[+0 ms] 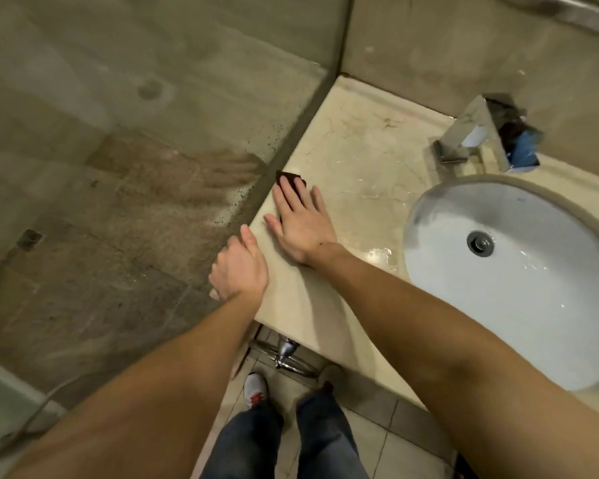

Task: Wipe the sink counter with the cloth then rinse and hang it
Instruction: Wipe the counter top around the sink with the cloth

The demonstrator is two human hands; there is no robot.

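1. The right hand [300,224] lies flat, fingers spread, pressing the dark cloth [288,178] onto the desk [360,160] at its 9 o'clock edge.
2. The left hand [240,267] has its grip curled over that edge, bracing.
3. Best to keep the palm flat and sweep toward the sink [519,326] at 3 o'clock, overlapping passes.

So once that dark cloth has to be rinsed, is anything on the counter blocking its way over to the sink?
Nothing visible does. The cloth lies flat under the right hand near the counter's left edge, and the wet stone between it and the sink is bare. The faucet stands behind the basin, off that path.
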